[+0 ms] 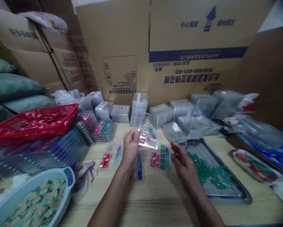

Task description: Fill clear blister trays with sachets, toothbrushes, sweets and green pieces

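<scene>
My left hand [131,143] is closed on the edge of a clear plastic compartment tray [151,143], lifted and tilted above the table. Dark red pieces show in its lower small compartments. A blue strip shows at its right side; whether inside or behind, I cannot tell. My right hand [182,159] is held apart from it, fingers spread and empty, beside a metal tray [236,183] of green pieces [210,171]. On the table between my arms lie a blue pen [139,171] and a red-and-white packet [155,159] beside a row of green squares [162,157]. Another red packet [105,160] lies left.
Stacked clear trays [139,108] line the back, before a tall cardboard box [122,41]. At left are a red basket [70,116] on stacked filled trays [61,148] and a light-blue basin [58,208] of striped pieces. A wrapped bundle [257,165] lies far right.
</scene>
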`<state>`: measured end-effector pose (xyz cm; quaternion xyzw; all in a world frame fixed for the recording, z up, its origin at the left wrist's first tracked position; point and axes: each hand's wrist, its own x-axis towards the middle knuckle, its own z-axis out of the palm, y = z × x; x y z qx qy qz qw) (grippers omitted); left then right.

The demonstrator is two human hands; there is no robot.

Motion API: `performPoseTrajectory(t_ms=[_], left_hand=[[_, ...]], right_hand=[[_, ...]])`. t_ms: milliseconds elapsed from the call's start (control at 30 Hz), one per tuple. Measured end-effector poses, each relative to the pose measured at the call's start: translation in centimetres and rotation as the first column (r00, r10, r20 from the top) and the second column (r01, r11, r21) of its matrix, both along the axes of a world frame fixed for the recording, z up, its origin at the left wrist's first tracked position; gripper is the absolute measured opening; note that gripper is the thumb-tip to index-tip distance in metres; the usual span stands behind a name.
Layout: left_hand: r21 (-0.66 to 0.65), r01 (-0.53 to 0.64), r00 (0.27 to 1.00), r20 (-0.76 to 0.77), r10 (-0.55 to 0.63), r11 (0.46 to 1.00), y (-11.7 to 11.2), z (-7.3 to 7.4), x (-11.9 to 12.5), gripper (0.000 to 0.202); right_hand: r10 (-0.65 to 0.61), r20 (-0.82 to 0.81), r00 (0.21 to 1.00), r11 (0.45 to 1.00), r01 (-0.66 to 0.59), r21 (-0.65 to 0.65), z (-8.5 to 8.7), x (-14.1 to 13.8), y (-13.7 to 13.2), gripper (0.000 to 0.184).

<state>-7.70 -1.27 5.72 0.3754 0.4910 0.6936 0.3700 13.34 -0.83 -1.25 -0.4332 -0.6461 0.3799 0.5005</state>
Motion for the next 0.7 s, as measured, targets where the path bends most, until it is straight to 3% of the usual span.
performPoseTrajectory(t_ms=[100, 200, 300, 367, 433, 500, 600, 667, 700], left_hand=[[-0.027, 0.182, 0.977, 0.118, -0.178, 0.983, 0.4, 0.2, 3.4, 0.038], [-0.071, 0.336, 0.94, 0.084, -0.33, 0.939, 0.5, -0.1, 5.6, 0.039], [-0.12, 0.505, 0.861, 0.01, -0.508, 0.855, 0.6, -0.3, 6.7, 0.04], [-0.132, 0.59, 0.802, -0.011, -0.597, 0.796, 0.7, -0.6, 7.1, 0.04], [-0.133, 0.631, 0.771, -0.004, -0.637, 0.764, 0.9, -1.1, 7.2, 0.04], [-0.104, 0.579, 0.815, 0.039, -0.578, 0.809, 1.3, -2.1, 7.2, 0.041], [-0.045, 0.298, 0.954, 0.021, -0.298, 0.953, 1.7, -4.0, 7.0, 0.046], [0.021, 0.126, 0.972, -0.201, -0.119, 0.992, 1.5, -5.0, 7.1, 0.047], [0.075, 0.11, 0.929, -0.362, -0.076, 0.991, 1.4, -5.3, 7.2, 0.049]], right_hand=[[-0.152, -0.026, 0.988, 0.986, 0.153, 0.064, 3.3, 2.9, -0.1, 0.053], [-0.266, 0.067, 0.962, 0.945, 0.246, 0.214, 6.3, 5.8, -0.1, 0.056], [-0.307, 0.138, 0.942, 0.923, 0.259, 0.284, 7.5, 7.8, 0.7, 0.061], [-0.265, 0.138, 0.954, 0.948, 0.232, 0.219, 7.3, 8.3, 1.4, 0.064], [-0.154, 0.081, 0.985, 0.988, 0.152, 0.032, 6.7, 8.3, 1.8, 0.06], [-0.08, -0.063, 0.995, 0.985, 0.069, -0.155, 6.0, 7.8, 1.9, 0.054], [-0.212, -0.288, 0.934, 0.971, 0.167, -0.173, 5.2, 6.5, 1.6, 0.05], [-0.336, -0.303, 0.892, 0.942, 0.321, -0.099, 4.7, 5.3, 1.5, 0.047], [-0.379, -0.259, 0.888, 0.925, 0.376, -0.064, 4.5, 4.6, 1.5, 0.044]])
